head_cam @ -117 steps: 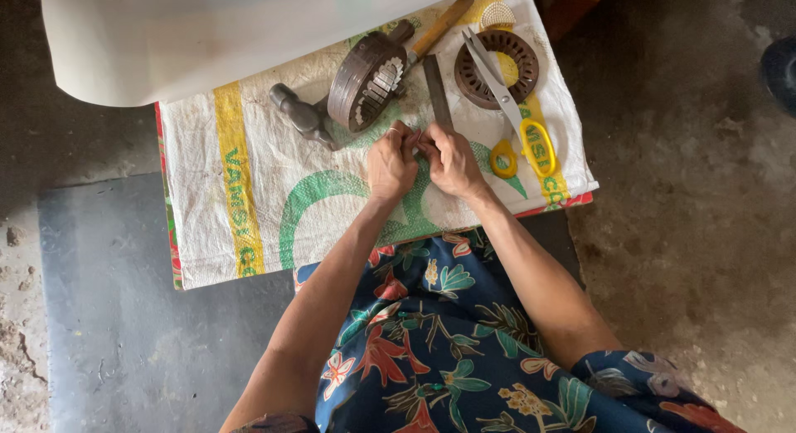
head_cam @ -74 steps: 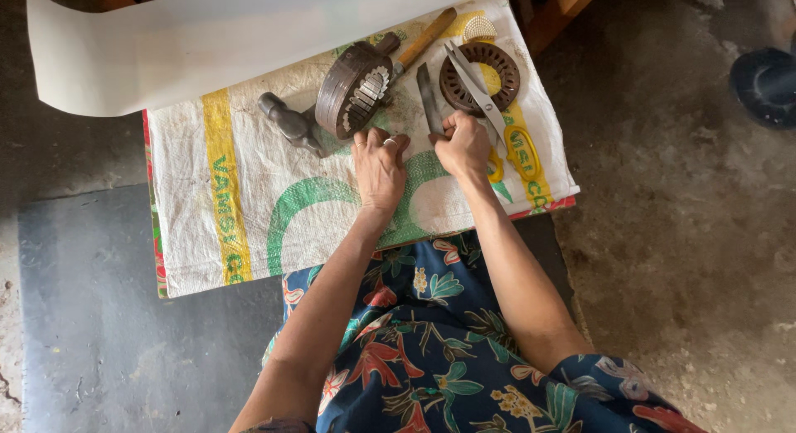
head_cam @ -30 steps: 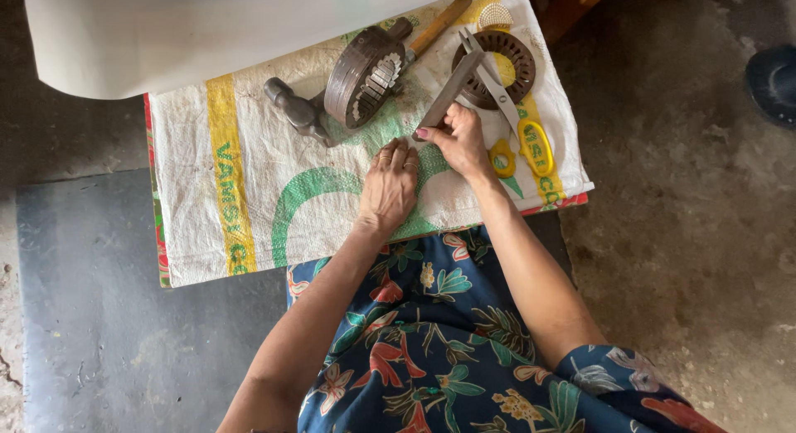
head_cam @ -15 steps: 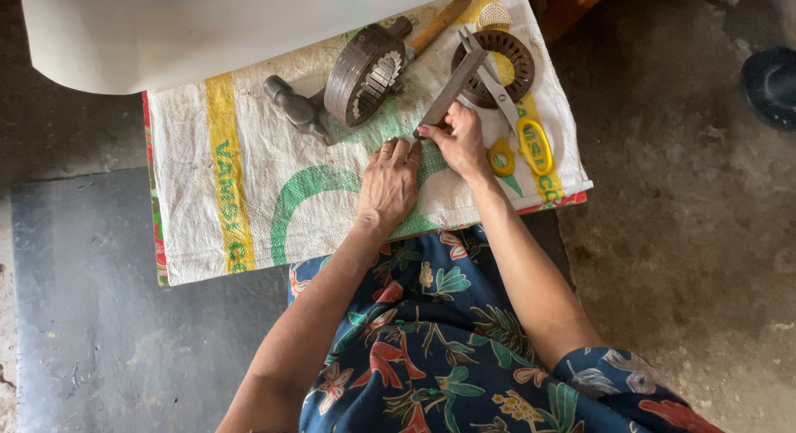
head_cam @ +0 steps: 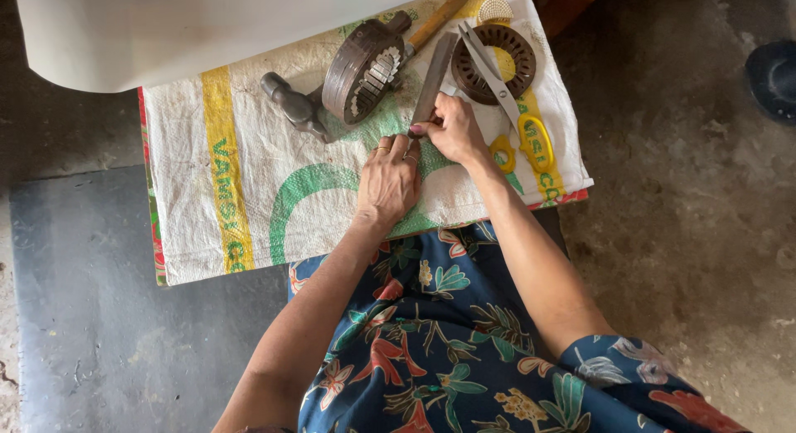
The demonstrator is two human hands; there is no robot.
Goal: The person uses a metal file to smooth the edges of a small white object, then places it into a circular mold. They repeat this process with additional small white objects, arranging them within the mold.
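**Flat strip gripped at its near end, winding core not touched yet**

So here's where things stand. The right hand (head_cam: 454,128) is pinched closed around the near end of a flat grey metal strip (head_cam: 434,77), which lies on the woven sack (head_cam: 249,193) and points away from the person, between the ribbed stator core (head_cam: 365,68) and the dark slotted ring (head_cam: 492,62). The left hand (head_cam: 387,183) lies flat and spread on the sack just beside it, fingertips near the strip's end, holding nothing that I can see. My read: early days, since the core and ring both sit apart from the hands.

The yellow-handled scissors (head_cam: 514,118), the wooden-handled tool (head_cam: 435,20) and the small hammer (head_cam: 292,106) lie idle.

Compared with half a second ago, the strip has swung from slanted to nearly straight away from the person, and the left hand has stayed put.
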